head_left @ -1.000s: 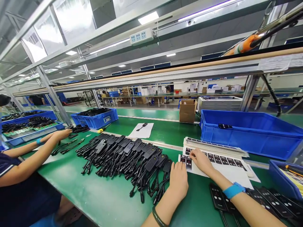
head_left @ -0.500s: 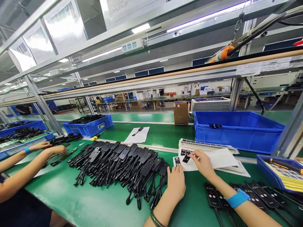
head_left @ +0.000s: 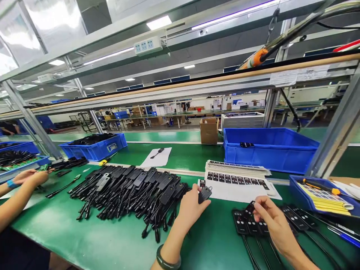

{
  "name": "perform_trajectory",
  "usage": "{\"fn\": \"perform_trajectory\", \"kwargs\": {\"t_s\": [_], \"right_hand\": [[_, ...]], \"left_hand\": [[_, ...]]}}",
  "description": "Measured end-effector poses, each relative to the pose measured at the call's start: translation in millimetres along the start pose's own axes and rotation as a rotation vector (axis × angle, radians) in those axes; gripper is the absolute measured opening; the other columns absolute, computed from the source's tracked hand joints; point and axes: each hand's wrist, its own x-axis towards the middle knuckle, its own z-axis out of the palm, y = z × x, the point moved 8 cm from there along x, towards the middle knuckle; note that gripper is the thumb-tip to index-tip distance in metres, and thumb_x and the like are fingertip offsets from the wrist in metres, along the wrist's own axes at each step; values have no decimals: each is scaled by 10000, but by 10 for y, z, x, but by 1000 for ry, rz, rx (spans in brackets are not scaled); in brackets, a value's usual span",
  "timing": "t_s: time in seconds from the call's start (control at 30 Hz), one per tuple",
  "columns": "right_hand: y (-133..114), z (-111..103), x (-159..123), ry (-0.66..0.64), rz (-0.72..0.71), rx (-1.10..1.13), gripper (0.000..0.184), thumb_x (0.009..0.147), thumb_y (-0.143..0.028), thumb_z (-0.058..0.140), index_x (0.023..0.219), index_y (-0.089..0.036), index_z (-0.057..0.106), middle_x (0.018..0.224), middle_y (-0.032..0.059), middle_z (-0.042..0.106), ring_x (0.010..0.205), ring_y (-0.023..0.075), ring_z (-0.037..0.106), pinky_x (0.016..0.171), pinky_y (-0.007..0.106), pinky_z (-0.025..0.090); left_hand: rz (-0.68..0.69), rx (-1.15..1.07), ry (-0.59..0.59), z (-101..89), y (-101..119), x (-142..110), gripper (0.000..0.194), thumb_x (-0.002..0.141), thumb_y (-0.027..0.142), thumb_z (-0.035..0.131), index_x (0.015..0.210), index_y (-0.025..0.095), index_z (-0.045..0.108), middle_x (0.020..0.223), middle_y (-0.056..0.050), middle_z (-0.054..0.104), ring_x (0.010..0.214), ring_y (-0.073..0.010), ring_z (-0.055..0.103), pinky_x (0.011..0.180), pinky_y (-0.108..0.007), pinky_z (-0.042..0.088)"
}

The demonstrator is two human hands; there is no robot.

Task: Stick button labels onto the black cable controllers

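Your left hand (head_left: 191, 204) holds a black controller (head_left: 205, 193) beside the pile (head_left: 132, 189); your right hand (head_left: 268, 214) pinches a dark label (head_left: 249, 208) over the finished-looking units (head_left: 240, 224). Dipping low might stick it there.

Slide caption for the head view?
Left hand holding a black module, right hand a black label, over a green workbench.
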Motion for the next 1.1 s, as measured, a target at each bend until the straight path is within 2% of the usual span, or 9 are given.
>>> {"fn": "perform_trajectory", "kwargs": {"t_s": [0.1, 0.23, 0.3, 0.4, 0.47, 0.57, 0.67, 0.83, 1.1], "right_hand": [[117, 5, -41, -9, 87, 184, 309, 842, -498, 552, 859, -201, 472, 739, -12, 446, 585, 95, 472, 517, 207, 403], [146, -2, -50, -16, 141, 272, 300, 841, -480, 567, 859, -200, 462, 726, -16, 413, 577, 91, 446, 470, 196, 368], [124, -17, -50, -24, 141, 260, 300, 845, -475, 564, 841, -194, 458, 710, -19, 403, 559, 87, 431, 459, 196, 358], [85, -26, -50, -47, 147, 201, 305, 850, -468, 557, 815, -186, 449, 673, -27, 407, 510, 73, 401, 442, 193, 335], [59, -12, -50, -65, 156, 146, 316, 839, -470, 570, 811, -181, 446, 634, -36, 413, 473, 64, 378, 433, 188, 327], [43, 37, -63, -99, 175, 92, 345, 812, -491, 587, 807, -172, 456, 605, -38, 424, 446, 59, 359, 403, 179, 313], [68, 95, -96, -146, 192, 49, 325, 814, -476, 586, 825, -163, 498, 630, -17, 463, 486, 70, 401, 411, 176, 327], [106, 111, -139, -165, 195, 13, 265, 810, -417, 616, 841, -166, 539, 719, 13, 536, 665, 114, 525, 586, 206, 450], [129, 140, -156, -175, 217, 4, 296, 795, -438, 622, 847, -156, 547, 722, 31, 554, 660, 133, 548, 574, 224, 479]], "left_hand": [[-12, -299, -156, 276, 81, -48, 390, 722, 447, 661, 960, 195, 483, 725, 33, 482, 562, -44, 382, 556, -163, 289], [-130, -678, -431, 768, 194, -222, 640, 613, 673, 634, 953, 161, 454, 678, 37, 415, 489, -24, 360, 440, -138, 273], [-185, -816, -508, 941, 259, -325, 688, 583, 669, 657, 985, 160, 427, 780, -2, 477, 556, -30, 448, 503, -133, 385], [-250, -974, -584, 1110, 335, -456, 623, 592, 488, 739, 1010, 151, 422, 932, -86, 555, 690, -94, 580, 659, -188, 517], [-260, -1040, -613, 1169, 366, -509, 582, 596, 346, 759, 1039, 150, 436, 989, -124, 577, 758, -154, 624, 685, -206, 542], [-252, -1055, -647, 1224, 375, -552, 625, 607, 248, 745, 1137, 178, 423, 987, -130, 597, 807, -208, 644, 684, -212, 555], [-269, -1060, -688, 1273, 372, -584, 714, 595, 223, 755, 1207, 193, 387, 960, -135, 610, 835, -238, 647, 686, -217, 558], [-297, -1066, -732, 1309, 404, -618, 712, 578, 220, 770, 1189, 175, 409, 969, -158, 610, 858, -265, 644, 693, -220, 550], [-303, -1072, -764, 1318, 443, -641, 696, 586, 231, 781, 1173, 180, 411, 1003, -163, 604, 865, -264, 644, 701, -226, 544]]}}
